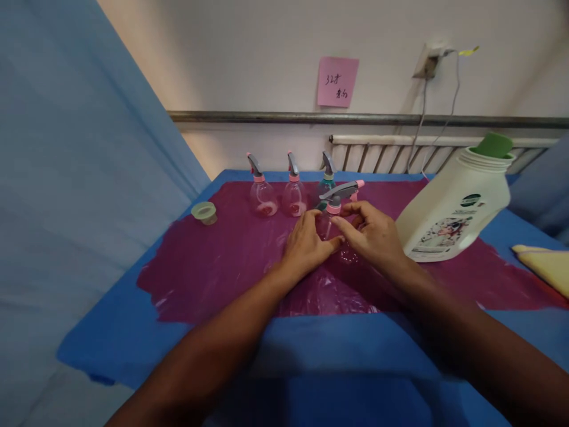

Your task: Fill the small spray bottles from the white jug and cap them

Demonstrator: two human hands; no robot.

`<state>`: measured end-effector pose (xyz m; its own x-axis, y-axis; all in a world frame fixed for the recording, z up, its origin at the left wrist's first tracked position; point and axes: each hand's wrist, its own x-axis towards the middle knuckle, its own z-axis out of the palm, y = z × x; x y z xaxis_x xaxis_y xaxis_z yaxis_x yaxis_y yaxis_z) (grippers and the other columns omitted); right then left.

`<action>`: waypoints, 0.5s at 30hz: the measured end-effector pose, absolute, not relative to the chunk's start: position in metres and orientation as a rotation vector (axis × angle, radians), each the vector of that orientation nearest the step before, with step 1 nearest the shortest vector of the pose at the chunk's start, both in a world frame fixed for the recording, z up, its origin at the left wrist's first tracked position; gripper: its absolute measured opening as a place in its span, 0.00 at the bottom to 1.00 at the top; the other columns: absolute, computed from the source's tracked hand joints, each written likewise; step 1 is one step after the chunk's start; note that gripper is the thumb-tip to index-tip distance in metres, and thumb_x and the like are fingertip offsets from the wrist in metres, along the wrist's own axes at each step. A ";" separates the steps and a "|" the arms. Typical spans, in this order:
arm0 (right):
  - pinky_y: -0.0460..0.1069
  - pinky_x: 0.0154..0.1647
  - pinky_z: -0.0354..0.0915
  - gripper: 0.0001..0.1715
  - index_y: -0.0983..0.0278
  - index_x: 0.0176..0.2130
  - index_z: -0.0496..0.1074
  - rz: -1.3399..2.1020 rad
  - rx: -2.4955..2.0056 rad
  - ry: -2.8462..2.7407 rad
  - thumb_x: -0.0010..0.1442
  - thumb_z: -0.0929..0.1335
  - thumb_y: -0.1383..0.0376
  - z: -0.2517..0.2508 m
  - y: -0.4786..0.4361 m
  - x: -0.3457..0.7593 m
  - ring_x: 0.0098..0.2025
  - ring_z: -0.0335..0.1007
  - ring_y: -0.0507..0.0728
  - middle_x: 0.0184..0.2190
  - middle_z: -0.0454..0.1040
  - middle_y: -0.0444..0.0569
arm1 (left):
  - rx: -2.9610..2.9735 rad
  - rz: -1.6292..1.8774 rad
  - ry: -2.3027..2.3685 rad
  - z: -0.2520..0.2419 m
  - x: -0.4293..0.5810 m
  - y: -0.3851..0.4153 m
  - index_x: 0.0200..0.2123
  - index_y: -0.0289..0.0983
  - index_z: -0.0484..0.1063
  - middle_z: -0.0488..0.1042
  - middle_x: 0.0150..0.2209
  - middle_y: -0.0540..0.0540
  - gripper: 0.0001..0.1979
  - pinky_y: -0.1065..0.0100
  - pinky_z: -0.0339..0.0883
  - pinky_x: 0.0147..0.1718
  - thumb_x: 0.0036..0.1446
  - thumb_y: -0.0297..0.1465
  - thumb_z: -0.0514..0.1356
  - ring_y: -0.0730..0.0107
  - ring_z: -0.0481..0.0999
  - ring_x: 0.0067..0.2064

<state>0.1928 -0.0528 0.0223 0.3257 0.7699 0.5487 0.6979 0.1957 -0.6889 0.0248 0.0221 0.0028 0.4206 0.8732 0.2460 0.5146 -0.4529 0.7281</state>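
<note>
A clear spray bottle point(349, 256) with a grey and pink trigger head stands on the purple plastic sheet point(213, 261) in front of me. My left hand point(307, 242) is wrapped round the left side of its body. At the neck, the thumb and fingers of my right hand point(371, 232) close on the pink collar point(333, 207). Behind it stand two pink-collared spray bottles point(264, 198) point(294, 198) and a teal spray bottle point(327, 185), partly hidden by the held one's head.
To the right, a large white jug point(457, 207) stands uncapped with a green piece point(494, 145) in its mouth. A pale green cap point(204, 212) sits at the left. A yellow cloth point(544, 264) lies at the right edge. Blue curtain point(89, 148) hangs left; cords point(424, 107) run down the wall.
</note>
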 end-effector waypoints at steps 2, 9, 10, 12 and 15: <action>0.57 0.44 0.71 0.29 0.58 0.51 0.81 0.034 -1.560 -1.409 0.65 0.77 0.40 0.027 -0.052 0.191 0.37 0.80 0.60 0.44 0.88 0.50 | 2.117 0.845 1.177 0.002 0.024 0.017 0.62 0.42 0.67 0.78 0.64 0.35 0.39 0.42 0.73 0.65 0.55 0.46 0.80 0.39 0.78 0.67; 0.56 0.41 0.67 0.29 0.57 0.40 0.77 -0.006 -1.674 -1.321 0.60 0.78 0.37 0.031 -0.046 0.182 0.35 0.78 0.61 0.36 0.85 0.48 | 2.149 0.838 1.232 -0.002 0.028 0.005 0.57 0.42 0.65 0.77 0.58 0.37 0.37 0.43 0.76 0.61 0.55 0.52 0.78 0.39 0.80 0.64; 0.55 0.41 0.66 0.28 0.57 0.39 0.76 0.003 -1.680 -1.294 0.60 0.79 0.38 0.030 -0.046 0.180 0.35 0.77 0.60 0.36 0.84 0.48 | 2.154 0.832 1.233 -0.002 0.028 0.004 0.57 0.42 0.65 0.77 0.58 0.37 0.37 0.43 0.76 0.61 0.56 0.51 0.78 0.39 0.80 0.64; 0.55 0.40 0.65 0.24 0.58 0.38 0.76 0.043 -1.675 -1.243 0.60 0.79 0.42 0.030 -0.046 0.177 0.34 0.75 0.59 0.34 0.82 0.47 | 2.169 0.818 1.225 0.000 0.028 0.003 0.58 0.42 0.65 0.77 0.58 0.37 0.38 0.43 0.76 0.61 0.56 0.51 0.78 0.39 0.80 0.63; 0.55 0.40 0.65 0.18 0.59 0.41 0.79 0.081 -1.618 -1.274 0.63 0.76 0.48 0.031 -0.048 0.175 0.33 0.73 0.58 0.33 0.80 0.46 | 2.176 0.792 1.222 0.001 0.027 0.004 0.60 0.40 0.65 0.77 0.59 0.34 0.40 0.41 0.76 0.61 0.55 0.52 0.78 0.37 0.80 0.63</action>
<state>0.1755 -0.0478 0.0308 0.4355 0.7487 0.4998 0.6793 0.0910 -0.7282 0.0267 0.0041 0.0015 0.4227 0.8749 0.2362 0.5724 -0.4598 0.6790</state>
